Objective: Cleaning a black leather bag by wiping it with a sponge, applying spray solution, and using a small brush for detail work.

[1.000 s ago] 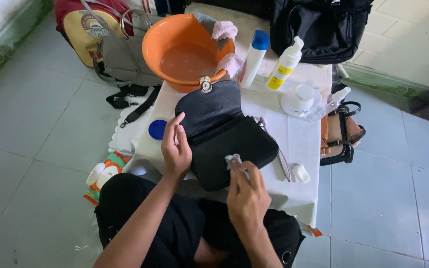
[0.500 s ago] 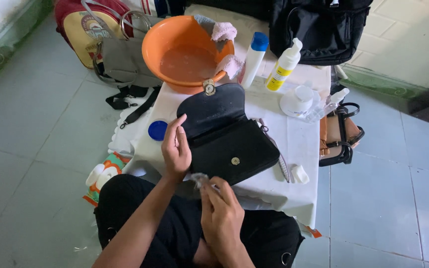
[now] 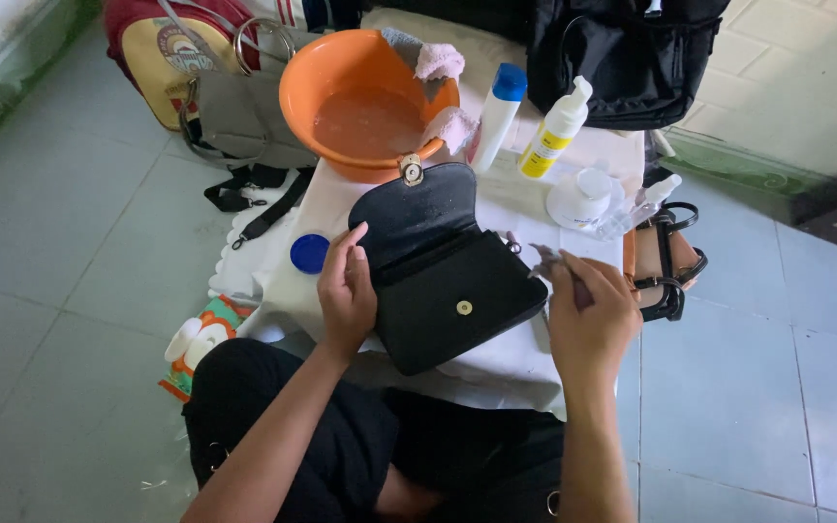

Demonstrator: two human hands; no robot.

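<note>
While the left hand (image 3: 346, 291) lies flat, fingers apart, on the bag (image 3: 443, 266), the right hand (image 3: 588, 310) has swung from the near edge to the bag's right, pinched on a small, perhaps crumpled, wipe (image 3: 544, 258).

Left hand (image 3: 346, 291): forearm extended forward, palm down, fingers loosely spread, index finger raised and slightly crooked. Right hand (image 3: 588, 315): level with the left and well apart from it, back toward the camera, fingers curled inward, thumb and fingertips pinched together.
</note>
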